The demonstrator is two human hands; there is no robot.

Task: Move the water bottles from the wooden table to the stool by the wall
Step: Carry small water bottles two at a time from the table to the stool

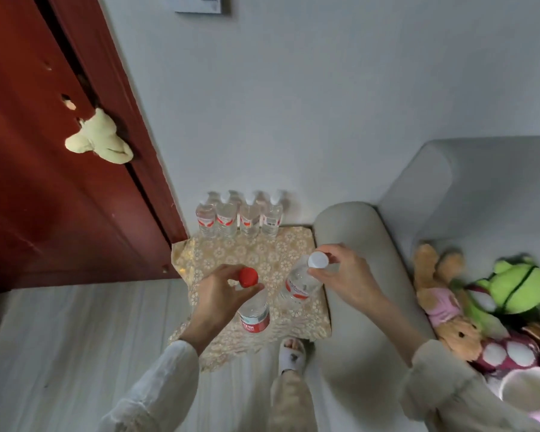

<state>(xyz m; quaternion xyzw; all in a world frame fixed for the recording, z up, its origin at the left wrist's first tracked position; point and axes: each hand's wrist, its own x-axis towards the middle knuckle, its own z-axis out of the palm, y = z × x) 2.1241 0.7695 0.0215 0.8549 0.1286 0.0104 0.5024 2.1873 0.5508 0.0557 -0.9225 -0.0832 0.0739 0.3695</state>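
Observation:
The stool (228,254) stands against the wall under a floral gold cloth. Along its back edge stands a row of several clear water bottles (250,218) with white caps. My left hand (219,294) grips a red-capped bottle (254,313) by its neck, just above the front of the stool. In my right hand (346,275) is a white-capped bottle (301,283), held by the neck over the stool's right front part. Whether either bottle touches the cloth I cannot tell. The wooden table is out of view.
A dark red door (60,182) with a pale cloth on its handle is to the left. A grey sofa arm (356,275) touches the stool's right side, with plush toys (480,307) on the seat. My slippered foot (290,353) stands before the stool.

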